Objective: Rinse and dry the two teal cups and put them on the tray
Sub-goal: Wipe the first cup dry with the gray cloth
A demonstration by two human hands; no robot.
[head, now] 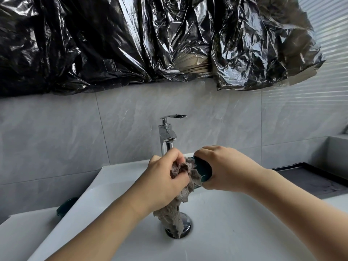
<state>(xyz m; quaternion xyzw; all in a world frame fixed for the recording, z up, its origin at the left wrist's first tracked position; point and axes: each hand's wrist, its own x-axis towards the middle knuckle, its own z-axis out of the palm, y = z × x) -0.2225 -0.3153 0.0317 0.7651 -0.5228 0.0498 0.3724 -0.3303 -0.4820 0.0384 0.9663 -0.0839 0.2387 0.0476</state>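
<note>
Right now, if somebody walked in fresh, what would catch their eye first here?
Probably the crumpled black plastic sheeting draped across the whole upper wall. Below it, over the white sink in front of the chrome faucet, the left hand works a grey cloth against a teal cup held sideways by the right hand.

left hand (165, 182): I've got the fingers bunched tight, pinching the cloth (183, 187)
right hand (224, 167): curled over the teal cup (204, 170), gripping from above
</note>
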